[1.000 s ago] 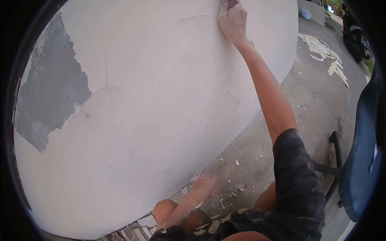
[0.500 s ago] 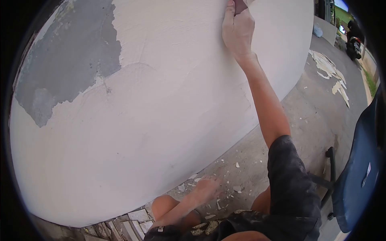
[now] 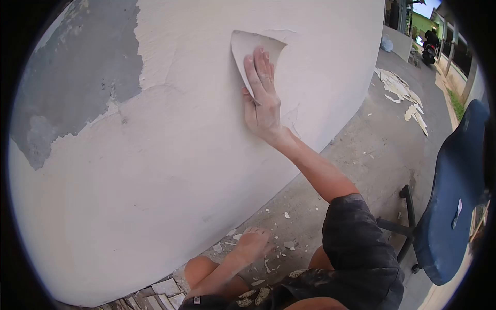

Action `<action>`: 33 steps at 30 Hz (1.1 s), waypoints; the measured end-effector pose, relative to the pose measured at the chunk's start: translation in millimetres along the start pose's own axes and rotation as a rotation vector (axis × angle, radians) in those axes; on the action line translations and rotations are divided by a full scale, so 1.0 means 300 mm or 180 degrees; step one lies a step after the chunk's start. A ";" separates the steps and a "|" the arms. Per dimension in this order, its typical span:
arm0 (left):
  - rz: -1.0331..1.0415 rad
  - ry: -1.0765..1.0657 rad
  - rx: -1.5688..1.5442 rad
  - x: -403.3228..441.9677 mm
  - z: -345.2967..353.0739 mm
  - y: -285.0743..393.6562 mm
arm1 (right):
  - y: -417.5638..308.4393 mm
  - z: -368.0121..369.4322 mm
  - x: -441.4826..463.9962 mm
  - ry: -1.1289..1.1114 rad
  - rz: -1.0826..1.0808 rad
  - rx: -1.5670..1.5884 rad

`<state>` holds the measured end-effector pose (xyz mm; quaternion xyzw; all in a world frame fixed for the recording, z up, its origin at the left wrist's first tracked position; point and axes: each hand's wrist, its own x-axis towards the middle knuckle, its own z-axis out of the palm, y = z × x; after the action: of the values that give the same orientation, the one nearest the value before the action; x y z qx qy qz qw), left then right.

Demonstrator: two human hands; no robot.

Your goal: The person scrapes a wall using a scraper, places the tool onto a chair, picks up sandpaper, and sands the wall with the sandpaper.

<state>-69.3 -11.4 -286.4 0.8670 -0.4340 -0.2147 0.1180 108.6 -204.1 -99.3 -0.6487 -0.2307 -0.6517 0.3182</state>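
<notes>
My right hand (image 3: 264, 98) presses a sheet of sandpaper (image 3: 243, 46) against the white wall (image 3: 170, 170). Its fingers lie along the pale back of the sheet, and the thumb sits at the left edge. The sheet's top corners curl off the wall. White dust coats the hand. Low in the view, my left hand (image 3: 254, 244) hangs in front of my bent knee, over the floor. Its fingers look loose and slightly blurred, with nothing visible in them.
A grey bare patch (image 3: 77, 77) with ragged edges marks the wall's upper left. Paint chips (image 3: 289, 245) litter the concrete floor. Larger peeled flakes (image 3: 400, 88) lie farther right. A blue chair (image 3: 452, 206) stands at my right. A motorbike (image 3: 430, 49) is in the background.
My right hand has moved down and left across the wall with the sandpaper, and now lies flatter on it. The sheet's pale back now shows instead of its reddish-brown side. My view has shifted slightly.
</notes>
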 end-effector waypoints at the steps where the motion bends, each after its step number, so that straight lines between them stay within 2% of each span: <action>1: -0.0048 -0.0017 0.0054 0.010 -0.004 0.011 | -0.010 -0.018 -0.075 -0.0650 -0.0429 0.0196; 3: -0.0184 -0.0116 0.0189 0.001 -0.018 0.026 | -0.026 -0.064 -0.133 -0.1915 -0.1215 0.0576; 5: 0.0049 0.0182 0.0324 -0.006 0.026 -0.005 | 0.085 -0.100 0.005 -0.1242 -0.0910 0.0066; 6: 0.0171 0.0324 0.0354 -0.009 0.047 -0.009 | 0.163 -0.108 0.107 -0.0573 -0.0829 -0.0145; 7: 0.0103 0.0177 0.0352 -0.012 0.042 -0.002 | 0.241 -0.125 0.196 -0.0043 -0.0531 -0.0194; 8: 0.0034 0.0035 0.0350 -0.008 0.022 0.004 | 0.251 -0.191 0.291 -0.0127 0.1380 0.0864; 10: -0.0083 -0.0138 0.0297 -0.010 0.015 0.019 | 0.217 -0.193 0.309 0.0118 0.2304 0.1192; 12: -0.0179 -0.0135 0.0253 0.009 0.004 0.022 | 0.099 -0.015 0.183 0.0702 0.0200 -0.0184; 13: -0.0110 -0.0096 0.0245 0.018 0.001 0.020 | -0.005 0.001 0.096 -0.0015 -0.0232 -0.0020; 15: 0.0000 -0.0071 0.0233 0.013 0.004 0.010 | 0.070 -0.077 0.119 -0.0429 -0.0662 -0.0090; 17: -0.0214 -0.0198 0.0284 0.002 -0.023 0.024 | 0.174 -0.141 0.166 -0.0876 -0.1113 -0.0136; 21: -0.0174 -0.0052 0.0155 -0.006 -0.017 0.032 | 0.299 -0.139 0.229 0.0310 0.1182 0.0003; 23: -0.0111 0.0004 0.0225 0.014 0.003 0.026 | 0.207 -0.051 0.210 0.0809 0.0474 -0.0341; 24: -0.0074 0.0002 0.0263 0.021 0.018 0.023 | 0.070 -0.001 0.170 0.0565 -0.0041 0.0099; 27: -0.0033 0.0020 0.0343 0.030 0.044 0.005 | 0.137 -0.071 0.165 0.0038 -0.0502 0.0050; 29: -0.0304 -0.0261 0.0188 0.010 -0.016 0.020 | 0.204 -0.113 0.170 -0.0354 -0.0829 0.0098; 30: -0.0420 -0.0418 0.0097 -0.002 -0.038 0.032 | 0.284 -0.159 0.171 -0.0039 0.0247 0.0342; 31: -0.0352 -0.0271 0.0165 -0.011 -0.029 0.031 | 0.365 -0.203 0.173 0.0395 0.1287 0.0713; 33: -0.0197 0.0019 0.0360 -0.013 -0.022 0.017 | 0.327 -0.200 0.176 0.0666 0.2122 0.1067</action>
<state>-71.7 -11.1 -277.6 0.8859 -0.4181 -0.1908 0.0634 139.0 -320.6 -60.9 -0.5571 -0.0767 -0.5285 0.6360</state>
